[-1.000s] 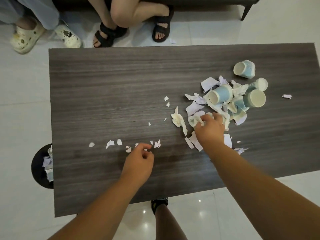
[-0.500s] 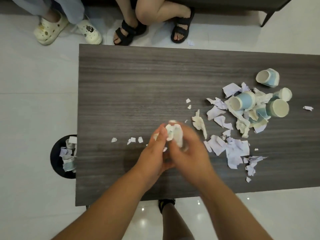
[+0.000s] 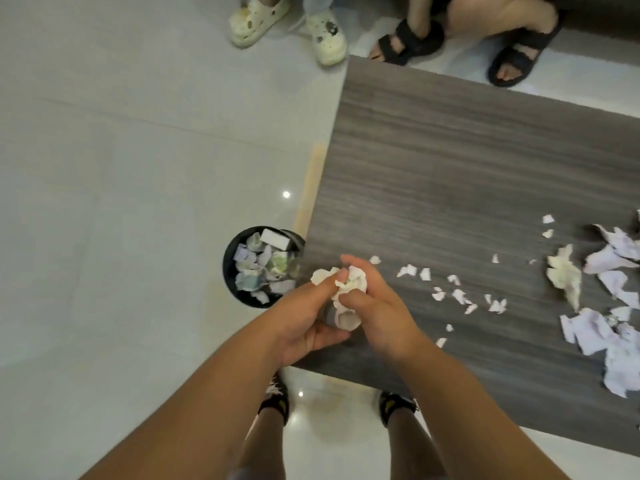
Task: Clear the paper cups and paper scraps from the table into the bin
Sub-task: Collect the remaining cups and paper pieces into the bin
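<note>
Both hands meet at frame centre over the near left corner of the dark wood-grain table (image 3: 467, 161), the left hand (image 3: 304, 323) and right hand (image 3: 377, 317) each curled around one crumpled wad of white paper (image 3: 346, 296). The black bin (image 3: 230, 271), already holding scraps and crushed cups, stands on the pale tiled floor just left of the table edge, beside the hands. Loose paper scraps (image 3: 457, 296) trail rightward toward a larger heap of torn paper (image 3: 599, 327) at the right edge. Two seated people's feet, in cream clogs (image 3: 329, 39) and black sandals (image 3: 408, 39), line the top.
</note>
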Demonstrator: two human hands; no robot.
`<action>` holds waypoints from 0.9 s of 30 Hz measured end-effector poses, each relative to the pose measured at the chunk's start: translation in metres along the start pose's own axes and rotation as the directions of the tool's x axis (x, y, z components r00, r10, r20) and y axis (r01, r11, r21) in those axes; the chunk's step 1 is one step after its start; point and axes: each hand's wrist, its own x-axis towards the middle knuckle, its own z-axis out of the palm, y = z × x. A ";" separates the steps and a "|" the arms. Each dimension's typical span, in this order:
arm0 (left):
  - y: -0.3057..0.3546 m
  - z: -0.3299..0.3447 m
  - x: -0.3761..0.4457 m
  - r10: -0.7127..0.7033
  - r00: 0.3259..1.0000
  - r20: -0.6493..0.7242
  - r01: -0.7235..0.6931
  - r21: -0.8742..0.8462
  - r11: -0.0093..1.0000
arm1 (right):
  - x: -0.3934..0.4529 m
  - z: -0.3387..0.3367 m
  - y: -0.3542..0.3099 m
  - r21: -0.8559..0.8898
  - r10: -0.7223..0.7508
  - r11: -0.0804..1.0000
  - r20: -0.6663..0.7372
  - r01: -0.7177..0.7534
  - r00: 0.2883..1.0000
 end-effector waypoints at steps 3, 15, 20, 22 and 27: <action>0.005 -0.039 -0.004 0.073 0.992 -0.100 -0.073 0.003 0.997 | 0.015 0.025 0.001 -0.088 -0.022 0.996 -0.046 0.018 0.999; 0.026 -0.178 0.085 -0.007 0.784 -0.621 -0.008 -0.021 1.000 | 0.044 0.027 0.022 -0.259 -0.003 0.960 -0.398 -0.109 0.918; 0.039 -0.190 0.116 0.053 0.747 -0.663 0.169 0.266 0.949 | 0.036 0.014 0.021 -0.315 -0.028 0.942 -0.415 -0.114 0.909; 0.034 -0.190 0.117 0.130 0.727 -0.675 0.203 0.392 0.897 | 0.033 0.008 0.021 -0.306 -0.029 0.945 -0.427 -0.115 0.904; -0.008 -0.172 0.078 0.125 0.759 -0.640 0.133 0.339 0.931 | 0.019 -0.003 0.025 -0.292 0.015 0.945 -0.408 -0.146 0.913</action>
